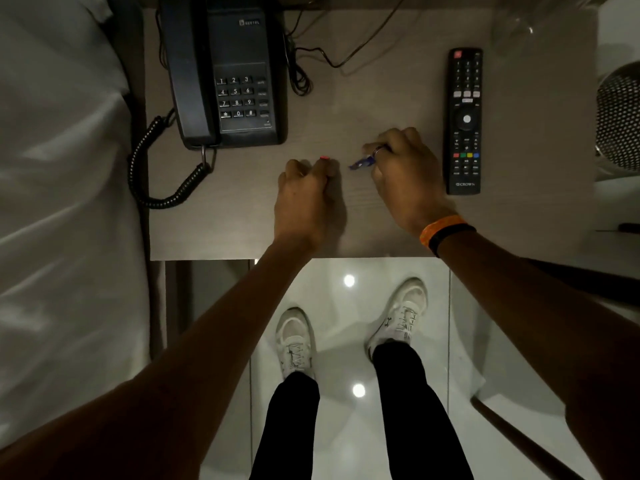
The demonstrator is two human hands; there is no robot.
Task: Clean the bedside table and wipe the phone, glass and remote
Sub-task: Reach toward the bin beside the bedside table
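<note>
Two small scraps are pinched at frame centre on the bedside table, a blue wrapper in the right hand and a pink bit under the left hand; both should be lifted clear before the phone at upper left and remote at right are wiped, the glass being barely discernible at upper right.

A hotel bedroom, by the look of it — a white-sheeted bed fills the left, a corded desk phone and TV remote sit on the pale counter above, over glossy floor tiles.
</note>
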